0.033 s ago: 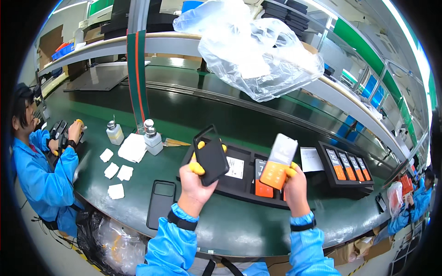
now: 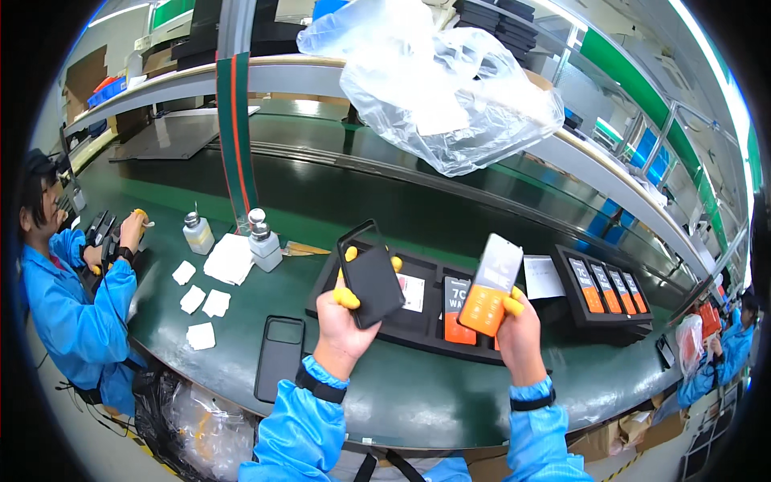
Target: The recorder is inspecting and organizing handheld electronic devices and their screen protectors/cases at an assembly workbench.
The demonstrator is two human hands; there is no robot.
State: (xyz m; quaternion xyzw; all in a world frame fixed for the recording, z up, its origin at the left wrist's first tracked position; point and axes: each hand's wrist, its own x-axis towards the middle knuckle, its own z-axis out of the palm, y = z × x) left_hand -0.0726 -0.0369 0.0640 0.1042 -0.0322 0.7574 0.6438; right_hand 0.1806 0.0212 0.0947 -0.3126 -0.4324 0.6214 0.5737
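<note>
Green surface [image 2: 418, 394] is running L to R. Co-worker [image 2: 76, 297] in blue is working at L end. Clear plastic bag [image 2: 450, 104] is hanging far ctr. Blk foam tray [image 2: 405, 329] is lying mid surface, holding orange/gray phone [image 2: 460, 313] + white label; R of it, 2nd tray [image 2: 614, 317] is holding 4 similar phones in a row. L hand [image 2: 341, 321] is gripping blk case [image 2: 372, 285], tilted, above L part of mid tray. R hand [image 2: 522, 329] is grasping another orange/gray phone [image 2: 487, 297], raised above tray's R part, apart from case. 2nd blk case [image 2: 280, 357] is lying flat, near side, L of L hand. Farther L, 2 pump bottles [image 2: 265, 249] are standing by white wipe pile [image 2: 229, 259]; 4 smaller wipes [image 2: 201, 336] are lying nearer. Yellow finger cots [image 2: 345, 298] are covering some fingertips, both hands.
</note>
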